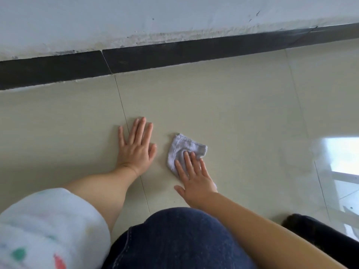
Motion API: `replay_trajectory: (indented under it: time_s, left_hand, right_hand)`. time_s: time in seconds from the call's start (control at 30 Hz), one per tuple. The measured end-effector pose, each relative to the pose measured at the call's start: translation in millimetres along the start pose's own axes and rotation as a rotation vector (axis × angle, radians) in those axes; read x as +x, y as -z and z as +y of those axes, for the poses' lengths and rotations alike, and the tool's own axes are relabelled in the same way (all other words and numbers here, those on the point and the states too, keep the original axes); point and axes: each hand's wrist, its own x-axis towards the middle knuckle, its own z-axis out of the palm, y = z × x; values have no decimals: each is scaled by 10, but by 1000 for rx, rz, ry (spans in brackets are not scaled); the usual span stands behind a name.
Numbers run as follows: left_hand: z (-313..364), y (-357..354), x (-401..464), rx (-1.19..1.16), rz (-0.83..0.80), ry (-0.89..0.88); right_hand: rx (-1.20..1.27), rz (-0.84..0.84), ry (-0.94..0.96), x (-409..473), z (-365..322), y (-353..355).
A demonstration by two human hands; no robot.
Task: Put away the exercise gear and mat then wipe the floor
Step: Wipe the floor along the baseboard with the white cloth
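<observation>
Left hand (136, 148): flat on the floor (233, 105), palm down, fingers (142, 126) straight and spread a little apart; it holds nothing and lies across a tile joint.
Right hand (194, 181): palm down on the cloth (181, 148), fingers (187, 159) straight and slightly fanned, pressing the fabric to the floor — not curled round it.
Cloth: small, pale lilac-grey, crumpled, with a stitched hem showing; it lies on the floor just right of the left hand, apart from it, its near part covered by the right hand.
Floor: glossy beige tiles with thin dark joints — a bright window reflection shows at the right edge.
Skirting (174, 55): a dark band along the foot of the pale wall (136, 16), whose paint is scuffed and flaking just above it.
Sleeve (46, 226): white with coloured spots, on the left arm.
Knee (180, 239): in dark blue denim, at the bottom centre.
</observation>
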Motion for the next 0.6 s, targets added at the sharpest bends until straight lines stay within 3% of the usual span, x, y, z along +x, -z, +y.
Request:
replay_trajectory:
  time_s: [0.13, 0.3, 0.47, 0.6]
  left_hand:
    - [7, -6, 7, 7, 5, 17]
    - [52, 26, 12, 37, -27, 30]
    - [128, 449, 128, 171, -366, 113]
    - [409, 1027, 232, 144, -618, 189]
  right_hand:
    - [-54, 88, -20, -1, -144, 21]
    - [-50, 222, 199, -2, 123, -86]
    - [-73, 330, 434, 222, 545, -189]
    - [-234, 221, 557, 362, 721, -2]
